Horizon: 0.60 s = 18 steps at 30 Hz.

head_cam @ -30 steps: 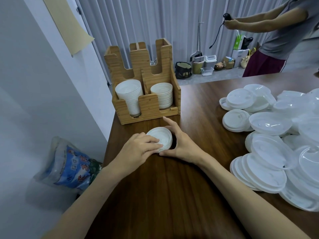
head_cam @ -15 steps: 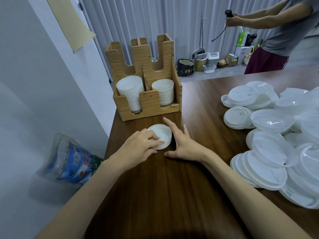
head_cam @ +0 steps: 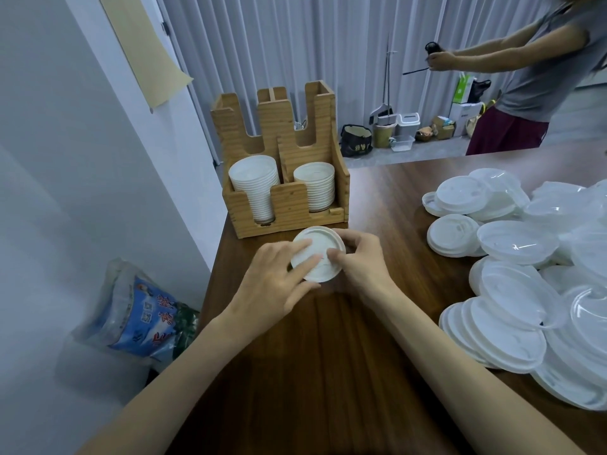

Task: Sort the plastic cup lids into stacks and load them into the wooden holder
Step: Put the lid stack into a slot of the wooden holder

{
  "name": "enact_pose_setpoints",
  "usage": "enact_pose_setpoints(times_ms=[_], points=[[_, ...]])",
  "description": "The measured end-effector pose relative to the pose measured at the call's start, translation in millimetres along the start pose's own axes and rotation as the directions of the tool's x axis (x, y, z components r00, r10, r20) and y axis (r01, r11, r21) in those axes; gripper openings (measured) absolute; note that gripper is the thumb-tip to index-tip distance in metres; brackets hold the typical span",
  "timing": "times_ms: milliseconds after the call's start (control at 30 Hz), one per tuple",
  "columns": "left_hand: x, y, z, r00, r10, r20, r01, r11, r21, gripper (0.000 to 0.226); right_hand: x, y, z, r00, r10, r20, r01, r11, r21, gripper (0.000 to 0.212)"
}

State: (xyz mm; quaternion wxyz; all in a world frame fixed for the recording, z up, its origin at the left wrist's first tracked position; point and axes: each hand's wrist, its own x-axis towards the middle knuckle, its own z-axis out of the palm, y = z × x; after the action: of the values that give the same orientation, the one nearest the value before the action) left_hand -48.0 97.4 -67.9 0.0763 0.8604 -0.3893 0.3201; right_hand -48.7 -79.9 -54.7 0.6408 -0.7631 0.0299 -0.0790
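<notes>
A small stack of white lids (head_cam: 323, 246) is tilted up off the brown table, just in front of the wooden holder (head_cam: 289, 205). My left hand (head_cam: 276, 280) lies on the stack's left side with fingers across its top. My right hand (head_cam: 361, 261) grips its right edge, thumb on top and fingers curled behind. The holder's two front slots each hold a stack of white lids (head_cam: 254, 182), the left stack taller than the right stack (head_cam: 315, 185). A large loose heap of white and clear lids (head_cam: 525, 267) covers the table's right side.
The table (head_cam: 328, 356) ends at its left edge beside a grey wall. A plastic bag (head_cam: 141, 320) lies on the floor below that edge. A person (head_cam: 525, 77) stands at the far right holding a dark object. Bins and bags sit by the curtain.
Both hands have closed round the small lid stack and tipped it up off the table, nearer the holder. My right hand went from flat beside the stack to gripping it.
</notes>
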Motion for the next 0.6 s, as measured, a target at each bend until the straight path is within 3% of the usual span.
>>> enact_pose_setpoints(times_ms=[33, 100, 167, 233, 333, 600], points=[[4.2, 1.4, -2.6, 0.987, -0.159, -0.019, 0.157, 0.985, -0.071, 0.048, 0.3, -1.0, -1.8, 0.999, -0.03, -0.016, 0.03, 1.0, 0.001, 0.032], [18.1, 1.5, -9.9, 0.873, -0.481, 0.081, 0.486, 0.844, -0.226, 0.059, 0.4, -4.2, -3.8, 0.996, -0.079, -0.028, 0.079, 0.997, -0.001, 0.031], [30.9, -2.6, -12.9, 0.758, -0.577, 0.305, 0.651, 0.639, -0.409, 0.058, 0.2, -6.9, -3.0, 0.993, -0.118, -0.016, 0.118, 0.993, -0.019, 0.031], [39.6, -5.6, -13.0, 0.753, -0.511, 0.416, 0.655, 0.516, -0.551, 0.039, 0.3, -9.2, -1.2, 0.986, -0.164, 0.003, 0.164, 0.986, -0.037, 0.031], [42.5, -5.7, -11.1, 0.807, -0.492, 0.326, 0.577, 0.544, -0.609, 0.022, 0.6, -12.2, -1.5, 0.977, -0.211, 0.01, 0.212, 0.977, -0.036, 0.03], [48.7, -2.9, -11.0, 0.855, -0.509, 0.101, 0.464, 0.663, -0.588, 0.022, 3.3, -21.4, -5.0, 0.952, -0.303, 0.048, 0.304, 0.952, -0.02, 0.026]])
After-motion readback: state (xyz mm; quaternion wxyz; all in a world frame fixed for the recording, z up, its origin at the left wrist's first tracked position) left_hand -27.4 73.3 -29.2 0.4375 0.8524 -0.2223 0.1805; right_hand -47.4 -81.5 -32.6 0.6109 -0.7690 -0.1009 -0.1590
